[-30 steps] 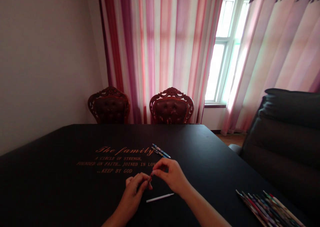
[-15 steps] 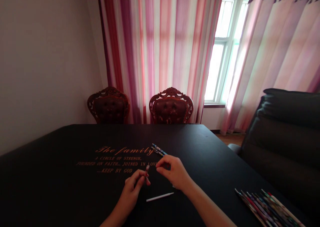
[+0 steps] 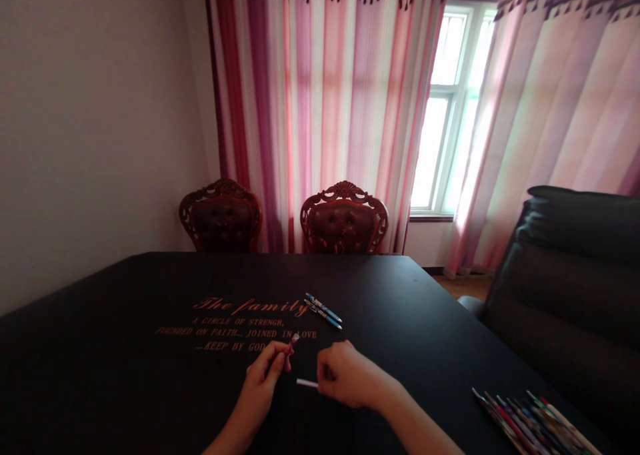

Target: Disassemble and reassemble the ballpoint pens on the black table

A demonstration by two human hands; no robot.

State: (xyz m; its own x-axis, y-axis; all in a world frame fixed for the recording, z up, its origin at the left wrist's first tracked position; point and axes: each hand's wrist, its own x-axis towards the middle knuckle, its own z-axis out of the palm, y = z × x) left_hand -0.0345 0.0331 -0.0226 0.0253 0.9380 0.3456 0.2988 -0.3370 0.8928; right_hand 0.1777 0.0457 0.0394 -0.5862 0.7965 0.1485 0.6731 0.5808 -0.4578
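My left hand (image 3: 261, 379) pinches a small reddish piece with a pale tip (image 3: 291, 352), perhaps part of a pen, held upright above the table. Just to its right, my right hand (image 3: 345, 373) is closed on a slim white pen refill (image 3: 307, 382). The refill's plain end points left at my left hand, while its other end is hidden by my fingers. Beyond my right hand, two blue patterned pens (image 3: 324, 313) lie side by side on the black table (image 3: 125, 375).
A bunch of several pens (image 3: 530, 421) lies at the table's right front. Gold lettering (image 3: 250, 306) is printed on the tabletop. Two carved chairs (image 3: 345, 218) stand at the far edge, and a dark padded armchair (image 3: 575, 268) is on the right.
My right hand has come down and taken hold of the white refill, which lay on the table. The refill has shifted and turned. My left hand keeps its grip on the reddish piece.
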